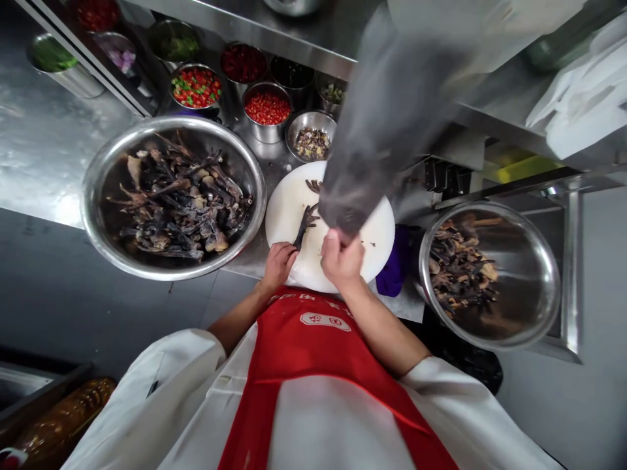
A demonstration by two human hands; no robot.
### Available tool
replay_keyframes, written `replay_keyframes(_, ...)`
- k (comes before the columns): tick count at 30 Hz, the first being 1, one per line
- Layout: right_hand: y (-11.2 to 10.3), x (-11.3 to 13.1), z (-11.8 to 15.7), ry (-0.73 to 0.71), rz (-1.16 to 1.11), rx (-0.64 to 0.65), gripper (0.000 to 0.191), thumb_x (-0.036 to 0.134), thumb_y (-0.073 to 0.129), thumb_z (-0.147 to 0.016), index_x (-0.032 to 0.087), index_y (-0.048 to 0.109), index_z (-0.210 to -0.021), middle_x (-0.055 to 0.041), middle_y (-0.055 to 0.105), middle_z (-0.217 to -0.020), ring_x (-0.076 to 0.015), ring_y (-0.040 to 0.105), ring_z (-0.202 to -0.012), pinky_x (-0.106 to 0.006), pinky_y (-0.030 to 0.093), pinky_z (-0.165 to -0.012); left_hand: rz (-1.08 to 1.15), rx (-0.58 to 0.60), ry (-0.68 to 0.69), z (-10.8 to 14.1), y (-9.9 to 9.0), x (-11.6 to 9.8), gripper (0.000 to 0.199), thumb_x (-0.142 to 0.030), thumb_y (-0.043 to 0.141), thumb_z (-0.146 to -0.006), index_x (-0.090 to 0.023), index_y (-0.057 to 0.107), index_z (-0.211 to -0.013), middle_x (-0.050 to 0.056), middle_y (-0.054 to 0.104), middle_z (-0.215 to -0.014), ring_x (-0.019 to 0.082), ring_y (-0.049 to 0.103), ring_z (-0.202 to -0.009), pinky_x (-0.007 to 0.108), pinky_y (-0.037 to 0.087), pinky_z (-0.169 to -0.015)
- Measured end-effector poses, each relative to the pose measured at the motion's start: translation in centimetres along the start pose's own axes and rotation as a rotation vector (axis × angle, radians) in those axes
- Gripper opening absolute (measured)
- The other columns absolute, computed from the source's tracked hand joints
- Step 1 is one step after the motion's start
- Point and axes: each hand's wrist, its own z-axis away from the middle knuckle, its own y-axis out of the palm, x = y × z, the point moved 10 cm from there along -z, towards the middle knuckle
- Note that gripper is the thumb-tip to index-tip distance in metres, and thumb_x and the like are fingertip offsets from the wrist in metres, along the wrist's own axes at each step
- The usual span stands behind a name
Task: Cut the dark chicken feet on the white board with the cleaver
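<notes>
My left hand is closed on the lower end of a dark chicken foot, whose toes spread out over the round white chopping board. My right hand grips the handle of a cleaver. Its broad grey blade is raised toward the camera, smeared by motion, and covers part of the board. Another dark piece with toes lies toward the board's far side, partly behind the blade. A few small dark scraps are scattered on the board.
Left of the board is a steel bowl of dark chicken feet. On the right, another steel bowl holds smaller chopped pieces. Behind stand several metal cups, including one of chopped red chilli. A purple cloth lies beside the board, and a steel shelf runs above.
</notes>
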Motion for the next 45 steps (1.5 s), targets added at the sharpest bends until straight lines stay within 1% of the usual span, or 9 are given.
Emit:
replay_keyframes(3,6.3,-2.4,0.6,0.061,0.223,0.365,0.024,0.030,0.035,-0.096,0.015,0.050,-0.108,-0.0123,0.069,-0.082,-0.0253,0.067,-0.077,-0.034,0.048,-0.070,-0.009,0.030,0.001,0.0,0.4,0.0,0.019,-0.032,0.056,-0.090,-0.018,0.064,-0.100,0.008,0.065,-0.099,0.019,0.058,-0.097,0.036,0.048,-0.089)
replay_keyframes(6,8.5,-3.6,0.5,0.072,0.330,0.500,0.025,0.026,0.036,-0.095,0.015,0.049,-0.113,-0.0143,0.070,-0.089,-0.0265,0.067,-0.082,-0.034,0.047,-0.071,-0.021,0.060,-0.016,-0.1,0.8,0.1,0.020,-0.034,0.056,-0.090,-0.018,0.064,-0.100,0.009,0.064,-0.100,0.019,0.058,-0.098,0.037,0.048,-0.090)
replay_keyframes(10,5.0,-1.6,-0.6,0.012,0.290,0.450,0.025,0.029,0.034,-0.096,0.016,0.050,-0.110,-0.0136,0.070,-0.086,-0.0276,0.067,-0.079,-0.034,0.046,-0.068,-0.031,0.071,-0.047,-0.2,0.7,0.3,0.021,-0.035,0.056,-0.090,-0.018,0.064,-0.099,0.009,0.064,-0.099,0.019,0.058,-0.096,0.036,0.048,-0.088)
replay_keyframes(16,-2.5,1.6,-1.2,-0.090,0.067,0.000,0.033,0.037,0.026,-0.100,0.016,0.044,-0.117,-0.0099,0.069,-0.086,-0.0251,0.067,-0.081,-0.033,0.047,-0.072,-0.031,0.058,-0.061,-0.2,0.5,0.4,0.020,-0.034,0.056,-0.090,-0.019,0.064,-0.100,0.009,0.063,-0.100,0.019,0.057,-0.097,0.035,0.048,-0.089)
replay_keyframes(21,7.0,-2.1,0.5,0.000,0.310,0.510,0.022,0.024,0.037,-0.096,0.013,0.049,-0.112,-0.0156,0.071,-0.088,-0.0274,0.069,-0.083,-0.033,0.047,-0.071,-0.049,0.080,-0.048,0.0,0.9,0.4,0.020,-0.033,0.056,-0.090,-0.019,0.064,-0.102,0.009,0.061,-0.102,0.019,0.057,-0.098,0.036,0.048,-0.089)
replay_keyframes(25,8.9,-2.9,0.4,-0.010,0.343,0.576,0.026,0.020,0.037,-0.095,0.012,0.047,-0.117,-0.0174,0.071,-0.093,-0.0284,0.069,-0.088,-0.033,0.046,-0.073,-0.065,0.096,-0.051,0.0,1.0,0.2,0.018,-0.030,0.055,-0.089,-0.019,0.065,-0.100,0.009,0.059,-0.102,0.019,0.057,-0.098,0.036,0.049,-0.089)
replay_keyframes(32,2.8,-5.0,2.0,0.022,0.129,0.352,0.028,0.034,0.033,-0.097,0.017,0.053,-0.105,-0.0119,0.071,-0.087,-0.0256,0.067,-0.080,-0.030,0.045,-0.068,-0.309,0.362,-0.148,-2.9,2.3,-1.2,0.056,-0.019,0.057,-0.080,-0.021,0.047,-0.135,0.014,0.051,-0.124,0.026,0.052,-0.110,0.042,0.047,-0.097)
replay_keyframes(37,-2.6,-10.8,5.4,0.225,-0.112,0.082,0.029,0.043,0.036,-0.094,0.020,0.053,-0.096,-0.0058,0.067,-0.072,-0.0224,0.064,-0.067,-0.029,0.044,-0.061,-0.488,0.622,0.043,-6.2,6.8,-4.7,0.064,-0.013,0.054,-0.080,-0.035,0.041,-0.138,0.008,0.027,-0.151,0.034,0.038,-0.125,0.045,0.053,-0.084)
replay_keyframes(45,-2.3,-18.3,11.2,0.464,-0.258,0.028,0.031,0.049,0.037,-0.091,0.021,0.050,-0.089,-0.0033,0.062,-0.064,-0.0211,0.060,-0.060,-0.030,0.044,-0.059,-0.462,0.677,0.064,-6.7,7.7,-2.8,0.040,-0.019,0.051,-0.084,-0.029,0.056,-0.122,0.010,0.053,-0.119,0.024,0.060,-0.095,0.035,0.053,-0.073)
